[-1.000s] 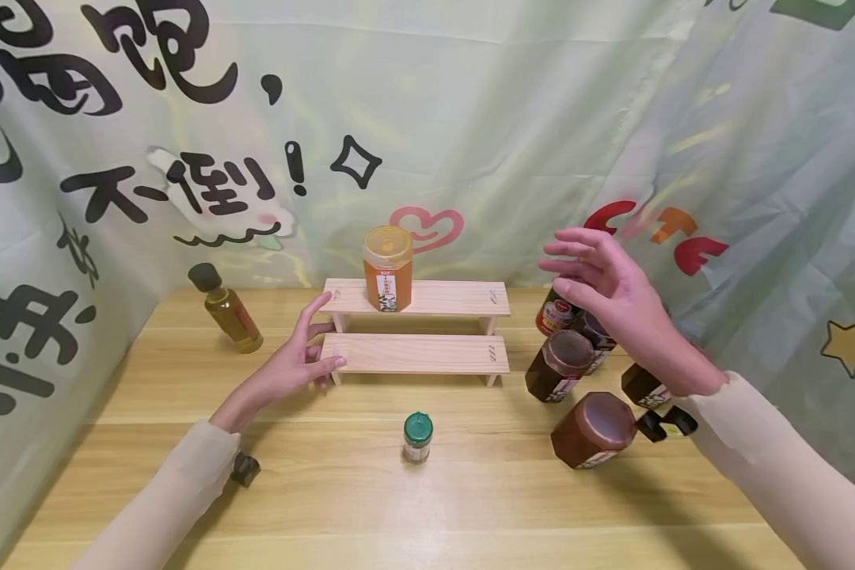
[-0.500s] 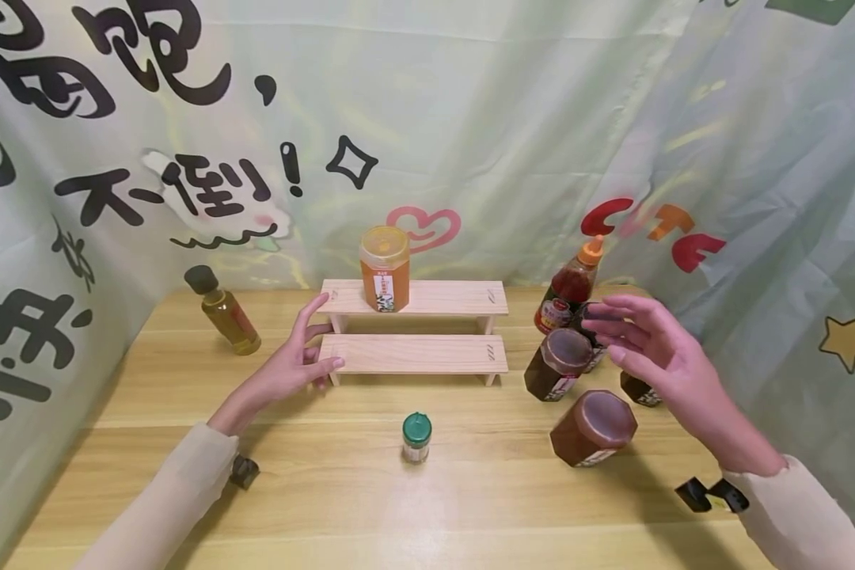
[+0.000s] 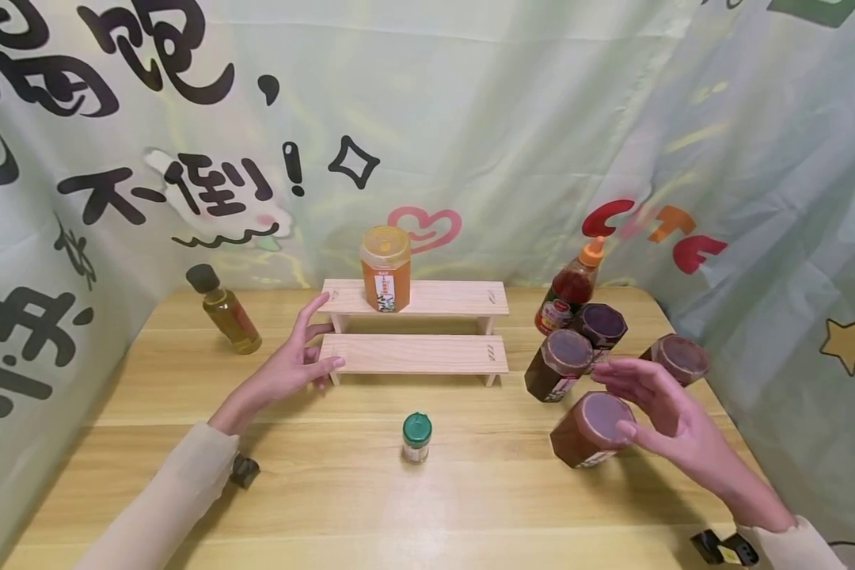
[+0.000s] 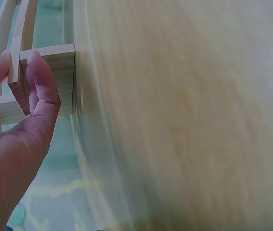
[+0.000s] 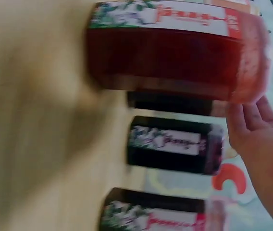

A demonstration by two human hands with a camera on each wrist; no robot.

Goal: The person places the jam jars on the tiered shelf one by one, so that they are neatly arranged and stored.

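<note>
My left hand [image 3: 312, 350] rests with straight fingers against the left end of a two-step wooden shelf [image 3: 416, 354]. In the left wrist view its thumb [image 4: 41, 82] lies on the end of a shelf board [image 4: 55, 67]. An orange honey jar [image 3: 385, 269] stands on the top step. My right hand [image 3: 632, 400] hovers, fingers spread, over the lid of the nearest dark brown jar [image 3: 586, 434] and holds nothing. In the right wrist view that jar [image 5: 175, 53] fills the top and my fingers [image 5: 252, 125] are just off its lid.
Three more dark jars [image 3: 561, 364] [image 3: 602, 326] [image 3: 677, 360] and an orange-capped red sauce bottle [image 3: 573, 285] crowd the right side. A small green-capped bottle [image 3: 416, 437] stands mid-table, an oil bottle [image 3: 224, 310] at the back left. Printed cloth walls the wooden table [image 3: 427, 514] on three sides.
My right hand has come down and toward me, from in front of the sauce bottle to just over the nearest jar. The left hand has not moved.
</note>
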